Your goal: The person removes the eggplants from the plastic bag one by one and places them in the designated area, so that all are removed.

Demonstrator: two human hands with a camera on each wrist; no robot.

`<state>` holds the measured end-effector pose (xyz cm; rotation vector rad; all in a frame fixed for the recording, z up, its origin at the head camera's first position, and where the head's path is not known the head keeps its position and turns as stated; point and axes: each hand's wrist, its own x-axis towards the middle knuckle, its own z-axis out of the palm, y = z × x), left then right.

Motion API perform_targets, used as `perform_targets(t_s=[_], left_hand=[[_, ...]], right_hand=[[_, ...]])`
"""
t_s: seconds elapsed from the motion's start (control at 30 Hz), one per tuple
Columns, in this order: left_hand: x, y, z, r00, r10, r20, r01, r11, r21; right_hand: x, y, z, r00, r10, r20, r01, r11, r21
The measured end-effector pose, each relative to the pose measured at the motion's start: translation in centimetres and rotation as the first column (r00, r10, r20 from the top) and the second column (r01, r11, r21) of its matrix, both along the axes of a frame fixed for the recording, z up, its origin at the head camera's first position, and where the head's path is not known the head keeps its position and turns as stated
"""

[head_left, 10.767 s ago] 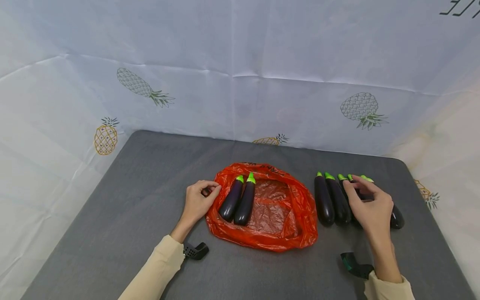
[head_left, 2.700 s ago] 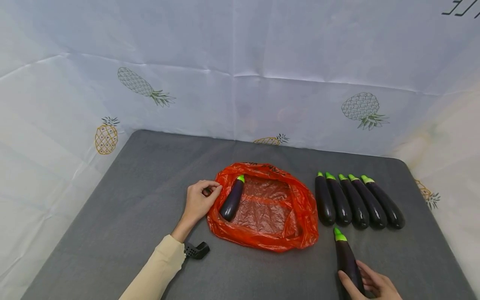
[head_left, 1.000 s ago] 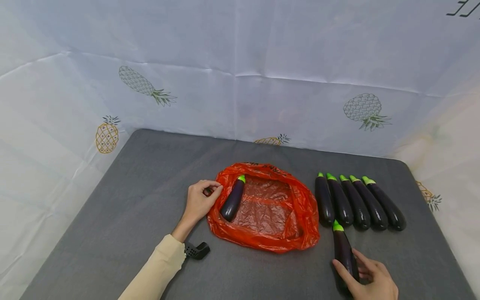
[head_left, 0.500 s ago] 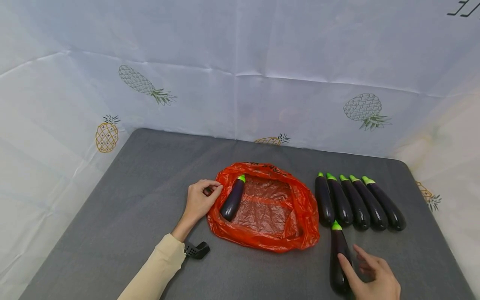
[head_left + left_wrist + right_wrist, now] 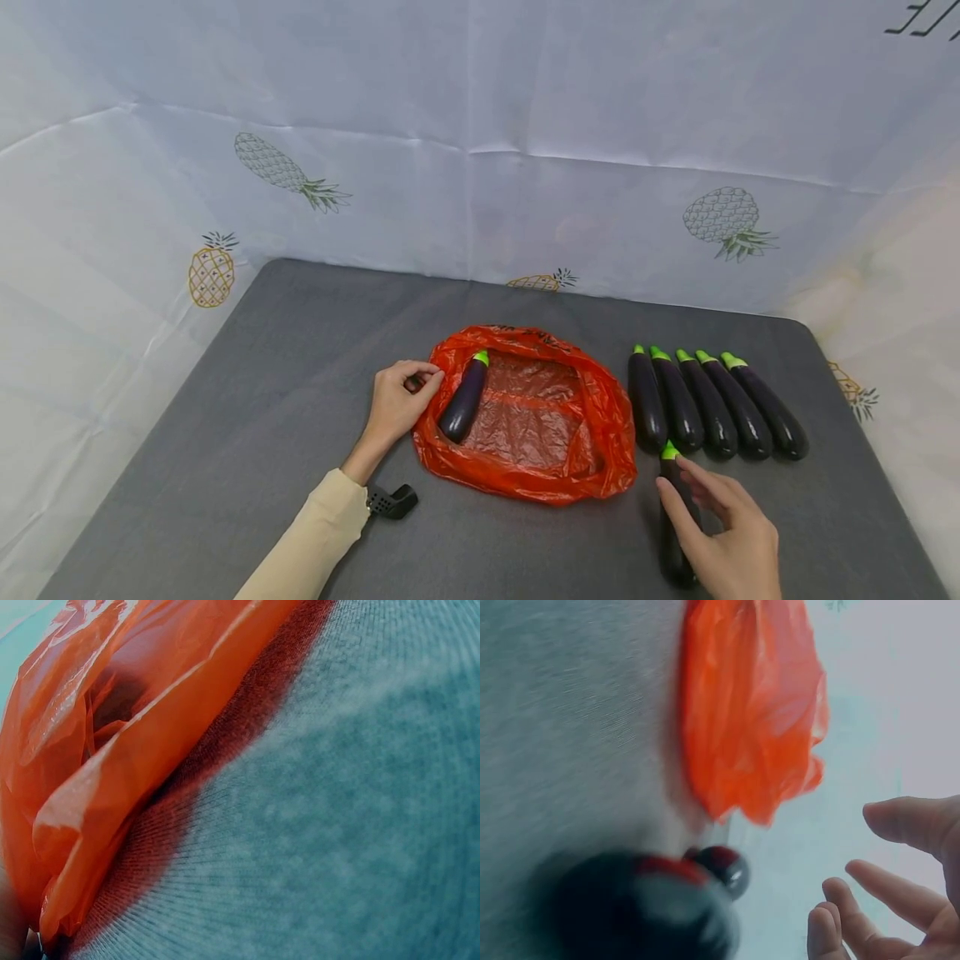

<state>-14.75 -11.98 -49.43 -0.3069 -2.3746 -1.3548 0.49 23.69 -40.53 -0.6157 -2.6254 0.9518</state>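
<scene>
A red plastic bag [image 5: 525, 492] lies wide-mouthed on the grey table, with one dark purple eggplant [image 5: 463, 400] inside along its left side. My left hand [image 5: 400, 400] pinches the bag's left rim between thumb and fingers; the left wrist view shows the bag's wall [image 5: 142, 757] close up. Below the row of eggplants [image 5: 712, 408] on the right lies a separate eggplant [image 5: 675, 542], its green cap touching or overlapping the row's lower ends. My right hand [image 5: 723, 521] hovers over this one, thumb and fingers apart. In the right wrist view nothing sits between the fingers [image 5: 900, 892].
The grey table [image 5: 300, 350] ends at a pale cloth backdrop [image 5: 577, 83] printed with pineapples. A black wrist camera [image 5: 393, 502] sticks out from the left sleeve [image 5: 315, 533]. In the right wrist view, the bag stands beyond the eggplants.
An eggplant has left the bag, where two lay at first. My right hand set it below the row, let go and moved up toward its cap. The left hand stayed at the rim.
</scene>
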Motion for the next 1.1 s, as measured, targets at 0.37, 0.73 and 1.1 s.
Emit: perform_targets(t_s=[0.37,0.73,1.1], left_hand=[[0.1,0.0,0.1,1.0,0.003,0.001,-0.003,1.0,-0.003],[-0.1,0.1,0.2,1.0,0.0,-0.004,0.0,1.0,-0.003],[-0.1,0.0,0.1,1.0,0.004,0.007,-0.004,1.0,-0.011]], right_hand=[[-1.9,-2.3,1.5,0.98,0.164,-0.116,-0.174,0.981,-0.089],[-3.6,-4.5,2.1,0.948,0.275,-0.159,-0.292,0.951,-0.101],[-5.7,-7.7,1.2,0.905,0.382,-0.186,-0.41,0.901,-0.144]])
